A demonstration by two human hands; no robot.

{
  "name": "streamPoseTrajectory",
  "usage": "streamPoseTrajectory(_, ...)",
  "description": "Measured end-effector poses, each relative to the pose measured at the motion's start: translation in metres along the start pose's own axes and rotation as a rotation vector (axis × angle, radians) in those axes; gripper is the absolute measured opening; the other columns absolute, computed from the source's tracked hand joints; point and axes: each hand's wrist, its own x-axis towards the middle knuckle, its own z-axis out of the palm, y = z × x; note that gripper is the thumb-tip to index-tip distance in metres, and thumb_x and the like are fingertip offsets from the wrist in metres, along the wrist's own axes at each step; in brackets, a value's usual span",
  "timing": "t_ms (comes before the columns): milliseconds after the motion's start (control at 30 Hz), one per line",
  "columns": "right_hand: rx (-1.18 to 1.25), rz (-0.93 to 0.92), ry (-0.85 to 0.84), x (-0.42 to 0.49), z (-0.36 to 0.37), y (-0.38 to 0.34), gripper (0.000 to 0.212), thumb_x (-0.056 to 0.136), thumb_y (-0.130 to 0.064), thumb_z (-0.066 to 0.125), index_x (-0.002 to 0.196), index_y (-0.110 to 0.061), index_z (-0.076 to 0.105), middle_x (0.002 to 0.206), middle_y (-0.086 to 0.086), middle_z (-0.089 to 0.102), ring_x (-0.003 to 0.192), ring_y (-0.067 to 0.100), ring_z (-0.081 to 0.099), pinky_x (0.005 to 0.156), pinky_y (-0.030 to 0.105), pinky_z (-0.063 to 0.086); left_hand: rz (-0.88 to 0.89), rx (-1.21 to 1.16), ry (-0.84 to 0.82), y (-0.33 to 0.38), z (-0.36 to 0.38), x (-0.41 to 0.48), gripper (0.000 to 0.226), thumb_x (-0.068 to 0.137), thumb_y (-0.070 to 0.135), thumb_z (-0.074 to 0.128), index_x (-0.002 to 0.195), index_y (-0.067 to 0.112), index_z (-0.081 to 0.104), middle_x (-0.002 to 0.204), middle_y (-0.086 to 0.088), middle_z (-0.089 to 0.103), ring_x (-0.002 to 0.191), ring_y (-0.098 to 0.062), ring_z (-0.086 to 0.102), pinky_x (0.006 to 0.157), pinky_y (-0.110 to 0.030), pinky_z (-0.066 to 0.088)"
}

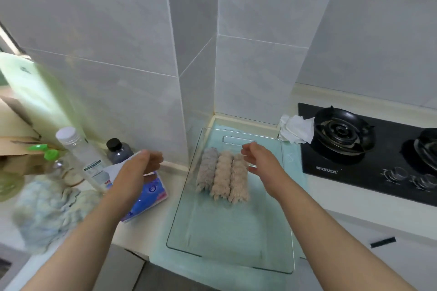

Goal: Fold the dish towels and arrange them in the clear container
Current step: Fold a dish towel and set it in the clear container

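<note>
step: placing, three rolled towels [222, 172] in clear container [231, 231] | left hand [139, 170], right hand [260, 160] empty, relaxed | next: likely grab crumpled towel [47, 210] left of container

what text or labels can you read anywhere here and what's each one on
gas stove: white Chinese brand mark near its front left corner, seemingly ending "好太太"; the first characters are too blurred.
clear bottle: label print too small to read.
blue packet: round logo, blurred, unreadable.
Nothing else readable.
</note>
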Motion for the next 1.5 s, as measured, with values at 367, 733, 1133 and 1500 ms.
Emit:
streamPoseTrajectory(367,-0.039,-0.439,-0.356,-0.143,0.137,-0.042,0.024,0.102,-0.031,0.042,0.100,-0.029,0.065,0.114,-0.005,0.067,0.111,0.014,0.060,0.096,0.033,0.047,0.121,-0.234,0.403,-0.012,-0.165,-0.183,0.053,0.104,0.042,0.019,0.111,0.012,0.063,0.114,-0.005,0.067,0.109,-0.023,0.061,0.077,-0.028,0.046)
streamPoseTrajectory(733,-0.131,-0.566,-1.047,-0.419,0.348,-0.027,0.021,0.101,-0.033,0.041,0.105,-0.032,0.061,0.114,-0.007,0.064,0.112,0.013,0.058,0.097,0.037,0.048,0.132,-0.277,1.028,-0.045,-0.321,-0.541,0.041,0.104,0.037,0.024,0.116,0.019,0.059,0.125,-0.007,0.061,0.117,-0.021,0.057,0.095,-0.037,0.046)
streamPoseTrajectory(1133,-0.406,-0.600,-1.584,-0.646,0.545,0.056,0.025,0.096,-0.025,0.053,0.120,-0.027,0.059,0.114,-0.010,0.064,0.104,0.006,0.059,0.100,0.039,0.048,0.040,-0.331,1.584,-0.148,-0.401,-0.787,0.036,0.103,0.033,0.030,0.111,0.017,0.061,0.119,-0.003,0.063,0.113,-0.017,0.058,0.096,-0.040,0.047)
streamPoseTrajectory(1500,-0.664,-0.437,-1.842,-0.810,0.752,0.168,0.028,0.096,-0.025,0.051,0.123,-0.024,0.056,0.110,-0.010,0.060,0.097,0.013,0.060,0.085,0.030,0.051,-0.262,-0.419,1.932,-0.243,-0.515,-0.928,0.022,0.101,0.023,0.044,0.099,0.014,0.064,0.112,-0.007,0.064,0.111,-0.027,0.058,0.084,-0.036,0.048)
